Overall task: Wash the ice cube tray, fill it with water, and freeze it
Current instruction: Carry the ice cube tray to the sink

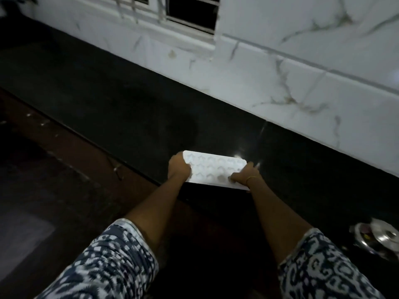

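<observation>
A white ice cube tray (212, 169) with several shaped cells sits level over the front part of a black counter (129, 117). My left hand (178, 167) grips its left end, fingers curled over the rim. At the tray's right end my right hand (247, 175), a thin bangle on the wrist, holds the near corner with the thumb lying on top. Whether the tray rests on the counter or hangs just above it, I cannot tell. Any water in the cells is too dim to make out.
A white marble-patterned wall (291, 67) with a window (192, 11) runs along the back of the counter. Shiny steel vessels (377, 238) stand at the right edge. Dark floor lies to the left, below the counter's front edge (86, 137).
</observation>
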A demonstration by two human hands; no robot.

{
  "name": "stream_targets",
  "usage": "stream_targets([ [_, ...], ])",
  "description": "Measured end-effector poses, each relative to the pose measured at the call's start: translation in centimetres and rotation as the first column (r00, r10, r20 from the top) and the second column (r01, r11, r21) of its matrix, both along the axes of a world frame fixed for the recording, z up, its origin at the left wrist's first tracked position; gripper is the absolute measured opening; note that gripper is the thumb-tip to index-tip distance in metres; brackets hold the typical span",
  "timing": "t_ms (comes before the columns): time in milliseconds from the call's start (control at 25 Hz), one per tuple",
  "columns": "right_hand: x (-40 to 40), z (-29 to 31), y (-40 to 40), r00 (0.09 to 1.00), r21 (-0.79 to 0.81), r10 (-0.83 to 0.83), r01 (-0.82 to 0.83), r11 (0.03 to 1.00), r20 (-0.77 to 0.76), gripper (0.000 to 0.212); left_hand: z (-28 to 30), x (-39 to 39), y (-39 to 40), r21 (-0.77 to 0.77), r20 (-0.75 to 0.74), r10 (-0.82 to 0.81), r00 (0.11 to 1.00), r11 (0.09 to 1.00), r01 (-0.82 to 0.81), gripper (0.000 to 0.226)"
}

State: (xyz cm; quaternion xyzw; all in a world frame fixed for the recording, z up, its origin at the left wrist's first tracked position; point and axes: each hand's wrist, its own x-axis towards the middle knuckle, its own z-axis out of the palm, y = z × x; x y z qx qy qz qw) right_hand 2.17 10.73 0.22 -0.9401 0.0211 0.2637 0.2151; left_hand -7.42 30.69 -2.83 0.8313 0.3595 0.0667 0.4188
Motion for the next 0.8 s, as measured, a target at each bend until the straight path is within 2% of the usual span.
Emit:
stream_targets([
  [320, 0.3, 0.0, 21.6, 0.994, 0.069, 0.103, -0.105, 0.992, 0.03, 0.069, 0.9, -2.2, 21.5, 0.047, -0.011, 0.083, 0.996, 0.995, -0.083, 0.031],
  [600, 1.4, -0.6, 38.7, 0.973, 0.023, 0.208, -0.211, 0.977, 0.104, 0.06, 0.2, -3.4, 37.5, 0.059, -0.003, 0.173, 0.985, 0.983, -0.172, 0.041],
  [800, 4.3, -1.4, 53.2, 0.947, 0.021, 0.301, -0.305, 0.952, 0.109, 0.058, -0.1, -2.8, 50.7, 0.076, 0.003, 0.267, 0.964, 0.961, -0.266, 0.037],
])
